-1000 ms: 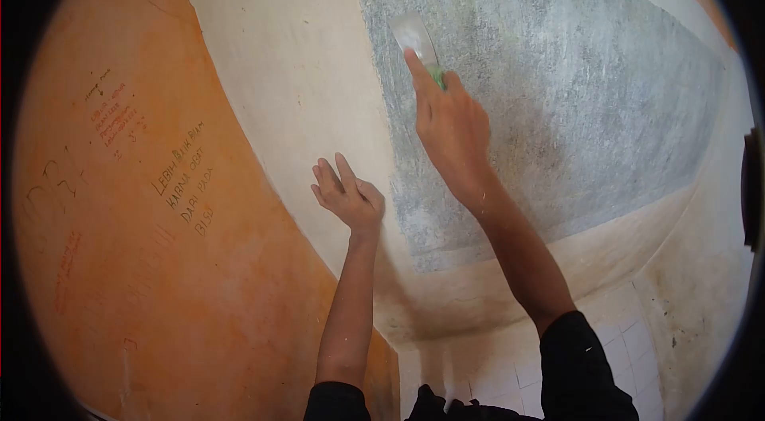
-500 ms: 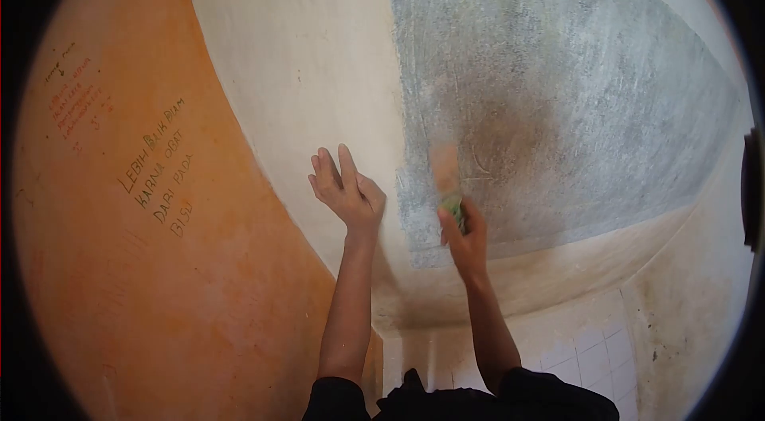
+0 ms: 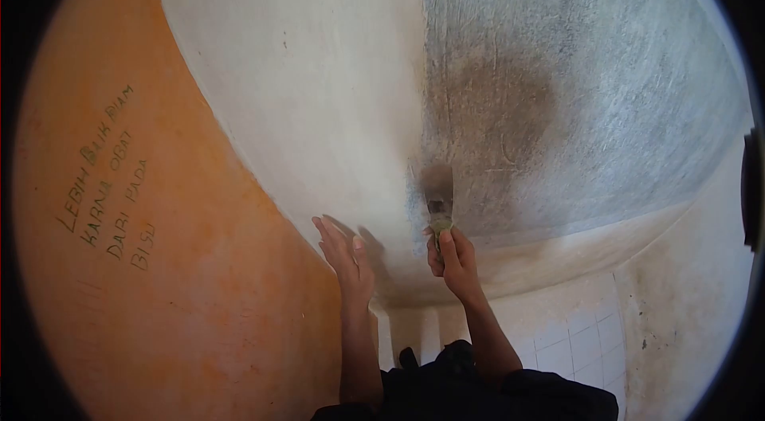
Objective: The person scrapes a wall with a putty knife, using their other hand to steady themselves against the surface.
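Now: right hand [image 3: 454, 258] clasps green-handled flat metal scraper [image 3: 437, 186] | at lower-left edge of rough grey wall patch [image 3: 606, 78] | left hand [image 3: 351, 266] empty, unfurled | tilting the scraper, I reckon, could gouge the patch

on the left, handwriting [image 3: 110, 180] in dark green capitals slants up across the orange wall [image 3: 223, 325] in four lines: "lebih baik diam", "karna obat", "dari pada" and "bisu". the first letter of "diam" is not quite clear. on the same wall, nearer than these lines, faint reddish strokes [image 3: 88, 301] are too faded to read.
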Motion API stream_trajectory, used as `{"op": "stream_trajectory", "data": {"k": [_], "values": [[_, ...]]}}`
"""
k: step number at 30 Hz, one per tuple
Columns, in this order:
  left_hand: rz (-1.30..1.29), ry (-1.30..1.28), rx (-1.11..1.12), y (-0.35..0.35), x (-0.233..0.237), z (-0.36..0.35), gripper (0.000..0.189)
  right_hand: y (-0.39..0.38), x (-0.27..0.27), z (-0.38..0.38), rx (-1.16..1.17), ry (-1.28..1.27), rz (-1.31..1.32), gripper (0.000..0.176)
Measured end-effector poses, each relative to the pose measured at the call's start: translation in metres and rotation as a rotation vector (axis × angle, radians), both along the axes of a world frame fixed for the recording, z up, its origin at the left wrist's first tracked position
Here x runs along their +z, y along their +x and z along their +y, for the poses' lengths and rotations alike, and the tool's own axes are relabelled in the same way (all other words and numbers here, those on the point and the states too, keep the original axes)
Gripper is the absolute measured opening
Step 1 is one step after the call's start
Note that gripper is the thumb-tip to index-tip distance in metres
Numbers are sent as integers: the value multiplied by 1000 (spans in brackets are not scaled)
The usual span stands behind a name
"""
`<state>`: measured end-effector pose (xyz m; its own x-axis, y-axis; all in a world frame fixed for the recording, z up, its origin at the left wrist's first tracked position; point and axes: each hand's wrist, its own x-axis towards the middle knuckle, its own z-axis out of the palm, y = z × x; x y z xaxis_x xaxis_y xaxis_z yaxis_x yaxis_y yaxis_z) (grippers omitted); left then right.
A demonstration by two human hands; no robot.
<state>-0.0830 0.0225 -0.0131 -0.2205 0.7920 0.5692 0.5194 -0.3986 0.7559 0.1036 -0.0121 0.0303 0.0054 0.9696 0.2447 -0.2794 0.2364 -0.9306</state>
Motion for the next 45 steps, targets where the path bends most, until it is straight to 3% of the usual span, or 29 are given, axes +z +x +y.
{"op": "stream_trajectory", "data": {"k": [2, 6, 12, 15, 18, 24, 30, 33, 38, 42, 45], "values": [[131, -56, 17, -4, 4, -5, 68, -1, 23, 2, -17, -5, -27, 35], [95, -50, 35, -7, 8, -8, 67, -1, 34, 5, -74, 57, -155, 35], [26, 144, 58, -6, 1, -9, 63, -19, 32, -9, -104, -43, -78, 35], [16, 63, 6, -4, 0, -7, 64, -20, 56, -15, -51, -152, 3, 32], [28, 53, 10, -3, -3, -8, 65, -22, 38, -7, -153, -59, -116, 37], [42, -13, 34, -6, 0, -10, 67, -30, 58, -13, -101, -168, 28, 35], [16, -21, 17, -2, -2, -9, 69, -25, 52, -12, -157, -146, -70, 35], [22, -28, 6, -3, -4, -10, 70, -37, 82, -5, -169, -77, -72, 35], [11, -103, -12, -6, 4, -13, 74, -30, 47, -4, -245, -8, -199, 39], [29, -77, -6, -6, 0, -13, 76, -32, 76, -1, -230, 18, -142, 37], [-11, -77, -7, -5, 5, -13, 76, -28, 52, -10, -257, -17, -199, 37]]}}
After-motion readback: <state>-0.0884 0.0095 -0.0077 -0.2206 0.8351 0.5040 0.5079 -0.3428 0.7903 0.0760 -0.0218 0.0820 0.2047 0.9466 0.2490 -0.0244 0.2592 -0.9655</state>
